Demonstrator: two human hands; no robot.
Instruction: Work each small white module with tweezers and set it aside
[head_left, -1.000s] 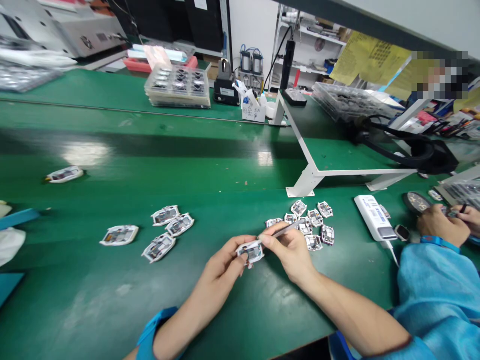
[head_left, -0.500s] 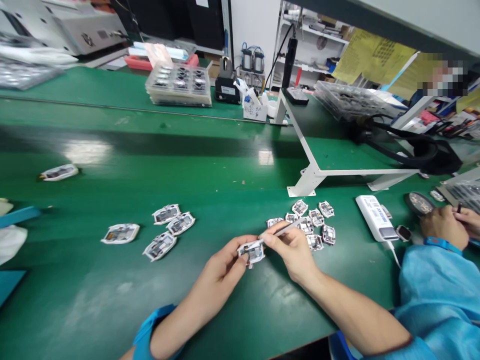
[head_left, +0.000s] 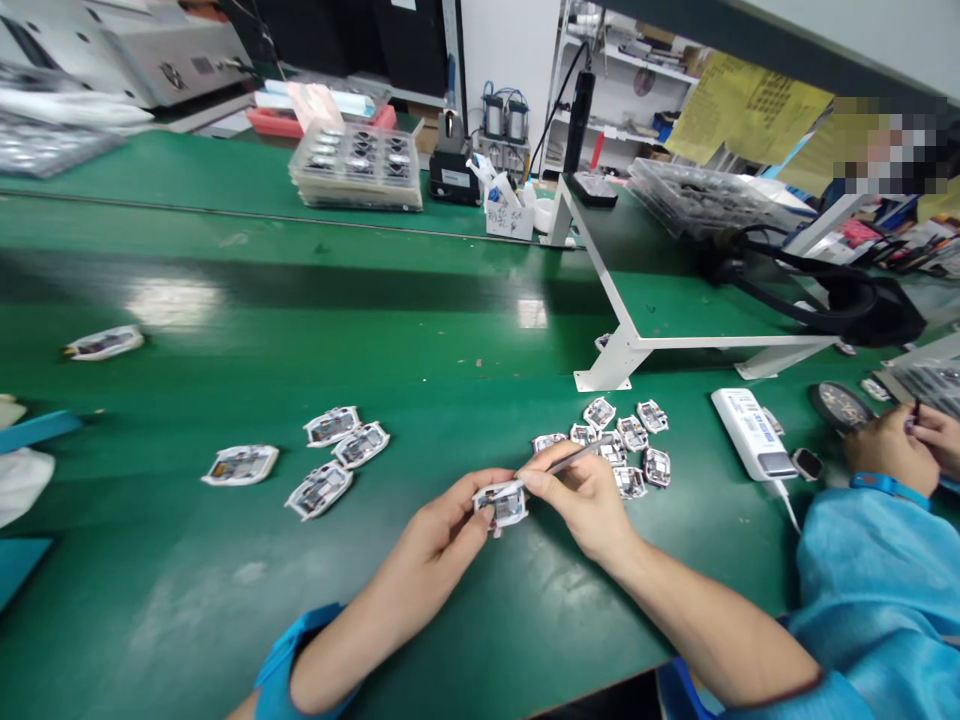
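Observation:
My left hand [head_left: 448, 525] pinches a small white watch housing [head_left: 504, 505] with circuit parts inside, held up above the green table. My right hand [head_left: 581, 500] grips a slim grey tool [head_left: 579, 455], whose pale narrow end lies over the upper edge of that housing. Whether the tool is tweezers or a pry stick cannot be made out. Just beyond my right hand lies a cluster of similar open housings [head_left: 632, 433], partly hidden by it. Left of my hands, three more housings [head_left: 320, 489] lie close together, with a single housing [head_left: 241, 465] farther left.
Another housing [head_left: 103, 343] lies at far left. A white-legged stand [head_left: 611, 360] rises at right, bearing a black headset [head_left: 847, 300]. Near it are a white corded device [head_left: 752, 435] and a watch [head_left: 807, 463]. A co-worker's hands [head_left: 892, 450] work at far right. Clear trays [head_left: 356, 170] stand behind.
The far-left housing has slid a little to the left. Both my hands have shifted very slightly left with the held housing; the tool stays over its upper edge.

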